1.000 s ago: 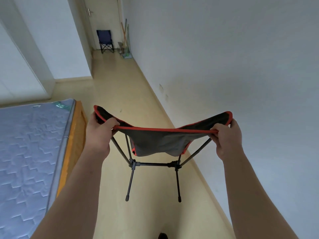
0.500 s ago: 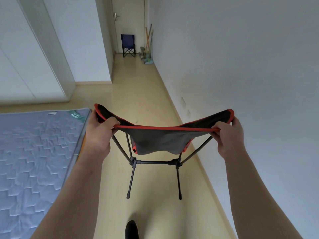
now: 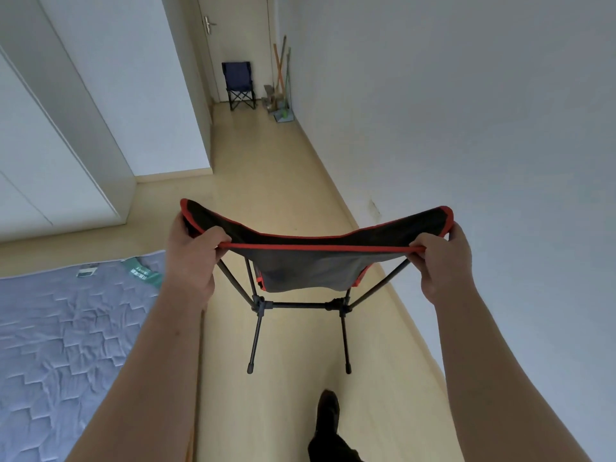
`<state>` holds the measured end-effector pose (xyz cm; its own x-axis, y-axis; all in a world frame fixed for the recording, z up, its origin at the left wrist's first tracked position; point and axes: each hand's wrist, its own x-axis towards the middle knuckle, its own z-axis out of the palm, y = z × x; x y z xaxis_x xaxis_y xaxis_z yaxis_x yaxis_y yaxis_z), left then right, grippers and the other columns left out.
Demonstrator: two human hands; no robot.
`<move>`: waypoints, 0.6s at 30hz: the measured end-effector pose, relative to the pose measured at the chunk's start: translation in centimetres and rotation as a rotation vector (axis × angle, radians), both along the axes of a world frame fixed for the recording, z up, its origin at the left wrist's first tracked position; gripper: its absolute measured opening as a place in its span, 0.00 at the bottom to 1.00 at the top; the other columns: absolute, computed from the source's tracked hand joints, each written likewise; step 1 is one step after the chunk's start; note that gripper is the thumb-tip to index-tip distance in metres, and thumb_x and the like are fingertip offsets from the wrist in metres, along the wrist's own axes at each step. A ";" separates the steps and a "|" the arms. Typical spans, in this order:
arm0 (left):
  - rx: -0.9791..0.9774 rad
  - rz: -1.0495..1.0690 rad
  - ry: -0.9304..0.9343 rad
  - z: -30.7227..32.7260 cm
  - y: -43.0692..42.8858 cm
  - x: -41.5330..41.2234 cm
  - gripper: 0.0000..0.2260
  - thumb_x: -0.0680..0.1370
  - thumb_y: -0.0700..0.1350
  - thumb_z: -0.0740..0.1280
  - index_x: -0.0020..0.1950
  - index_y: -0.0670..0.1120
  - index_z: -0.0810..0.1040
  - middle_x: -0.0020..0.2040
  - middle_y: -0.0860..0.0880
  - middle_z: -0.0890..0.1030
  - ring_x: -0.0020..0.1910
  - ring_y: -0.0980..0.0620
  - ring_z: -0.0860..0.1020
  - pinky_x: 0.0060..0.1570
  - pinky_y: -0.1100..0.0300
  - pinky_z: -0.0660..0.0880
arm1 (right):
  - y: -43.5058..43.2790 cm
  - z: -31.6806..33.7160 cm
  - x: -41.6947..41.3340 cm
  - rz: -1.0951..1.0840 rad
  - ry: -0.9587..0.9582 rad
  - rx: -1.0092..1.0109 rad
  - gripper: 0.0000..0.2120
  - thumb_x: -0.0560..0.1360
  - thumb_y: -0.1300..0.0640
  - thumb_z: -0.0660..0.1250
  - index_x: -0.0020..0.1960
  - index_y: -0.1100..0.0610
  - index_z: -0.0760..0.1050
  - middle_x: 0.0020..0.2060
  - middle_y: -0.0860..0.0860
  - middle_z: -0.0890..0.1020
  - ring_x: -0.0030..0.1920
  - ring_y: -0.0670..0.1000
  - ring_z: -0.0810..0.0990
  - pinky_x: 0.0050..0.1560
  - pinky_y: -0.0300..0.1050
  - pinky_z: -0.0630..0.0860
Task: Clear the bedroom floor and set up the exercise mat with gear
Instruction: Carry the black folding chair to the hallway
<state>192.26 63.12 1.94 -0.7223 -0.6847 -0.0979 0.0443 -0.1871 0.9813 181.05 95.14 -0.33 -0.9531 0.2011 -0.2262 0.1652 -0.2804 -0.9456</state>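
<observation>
Our fingers (image 3: pixel 218 235) were curled tight over the red-trimmed top edge of the camping chair (image 3: pixel 310 266), the left hand (image 3: pixel 191 258) clamped on one upper corner of the fabric and the right hand (image 3: pixel 440 261) clamped on the other, thumbs pressed in from our side. Between the two grips the seat cloth sagged in a shallow curve, and the black frame hung beneath it with its two near legs clear of the floor (image 3: pixel 286 201), so the chair was airborne in front of us, between the mattress (image 3: pixel 60 328) on our left and the wall (image 3: pixel 466 111) on our right.

We judged the step in hand to be carrying the chair out of the bedroom space, probably toward the far end of the corridor, where a blue folding chair (image 3: pixel 238 83) stood before the door (image 3: pixel 233 35), beside some long-handled tools (image 3: pixel 281 81) leaning in the corner. To do it well we needed both grips kept even so the frame did not swing, the leg tips kept above the floor so they would not drag, and the right corner held off the wall. One dark shoe (image 3: pixel 328 405) showed below the legs; short steps would have kept our shins from knocking the frame.
</observation>
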 end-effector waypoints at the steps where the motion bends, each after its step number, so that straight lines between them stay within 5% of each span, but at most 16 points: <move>1: 0.003 0.007 -0.005 -0.2 -0.7 -1.4 0.16 0.75 0.28 0.65 0.62 0.38 0.74 0.53 0.42 0.80 0.59 0.39 0.81 0.57 0.45 0.82 | -0.8 -0.3 -1.5 -0.002 0.000 0.004 0.32 0.72 0.74 0.66 0.73 0.54 0.70 0.62 0.56 0.79 0.58 0.58 0.81 0.42 0.45 0.84; 10: 0.032 0.053 -0.079 -1.1 -9.6 -20.5 0.15 0.75 0.27 0.64 0.59 0.40 0.75 0.55 0.40 0.79 0.61 0.36 0.80 0.59 0.43 0.81 | -10.6 -1.8 -22.9 0.057 -0.017 0.002 0.28 0.71 0.74 0.66 0.64 0.50 0.72 0.57 0.54 0.79 0.56 0.58 0.82 0.47 0.51 0.86; 18: 0.050 0.116 -0.071 -1.0 -19.7 -35.5 0.18 0.75 0.27 0.66 0.60 0.44 0.75 0.56 0.44 0.81 0.57 0.43 0.81 0.56 0.49 0.83 | -21.1 -0.5 -40.2 0.133 -0.007 0.048 0.31 0.70 0.74 0.67 0.67 0.50 0.70 0.58 0.51 0.79 0.59 0.57 0.80 0.51 0.54 0.85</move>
<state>156.78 43.38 0.96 -0.6283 -0.7564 -0.1818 -0.0005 -0.2333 0.9724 140.87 74.06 -0.80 -0.9705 0.0838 -0.2259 0.2044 -0.2096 -0.9562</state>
